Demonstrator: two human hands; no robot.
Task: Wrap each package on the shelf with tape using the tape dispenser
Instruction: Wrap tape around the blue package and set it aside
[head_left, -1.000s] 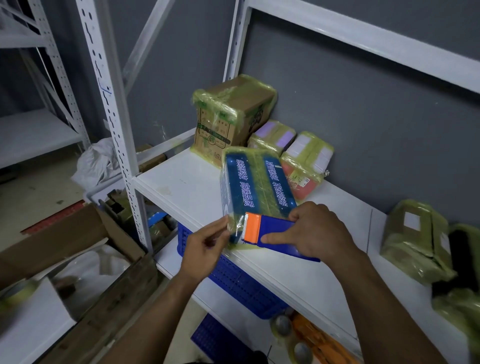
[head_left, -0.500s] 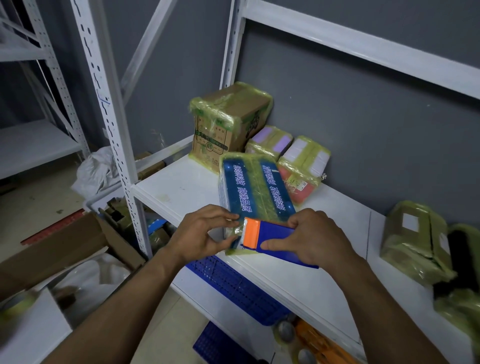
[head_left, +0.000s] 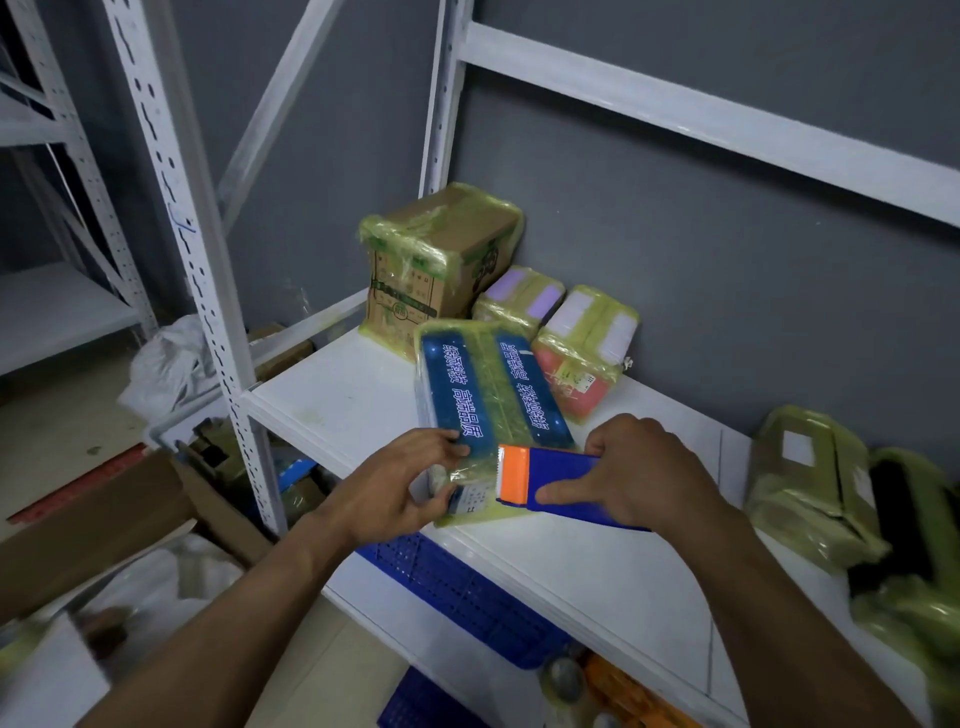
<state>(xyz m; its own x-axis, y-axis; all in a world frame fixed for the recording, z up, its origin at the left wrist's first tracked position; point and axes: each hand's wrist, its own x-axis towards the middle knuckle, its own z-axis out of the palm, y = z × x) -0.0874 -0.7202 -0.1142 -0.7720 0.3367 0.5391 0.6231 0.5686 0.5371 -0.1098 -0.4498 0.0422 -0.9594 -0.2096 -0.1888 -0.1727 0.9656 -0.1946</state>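
Note:
A flat blue package (head_left: 488, 395) with white lettering, wrapped in yellowish tape, lies on the white shelf (head_left: 343, 395) with its near end at the shelf's front edge. My left hand (head_left: 400, 488) grips that near left corner, fingers on top and thumb on the end face. My right hand (head_left: 628, 473) holds a blue tape dispenser (head_left: 550, 483) with an orange front, pressed against the package's near right end.
Taped packages stand behind: a brown carton (head_left: 441, 265), a purple-labelled pack (head_left: 519, 299) and a red-and-white pack (head_left: 587, 348). More taped bundles (head_left: 810, 483) lie at the right. A white upright post (head_left: 208, 291) stands left. Blue crates (head_left: 467, 592) sit below; a cardboard box (head_left: 104, 525) is on the floor.
My left hand went from pinching the package's near edge to gripping its near left corner, fingers over the top. The dispenser stayed at the near end. The camera moved closer.

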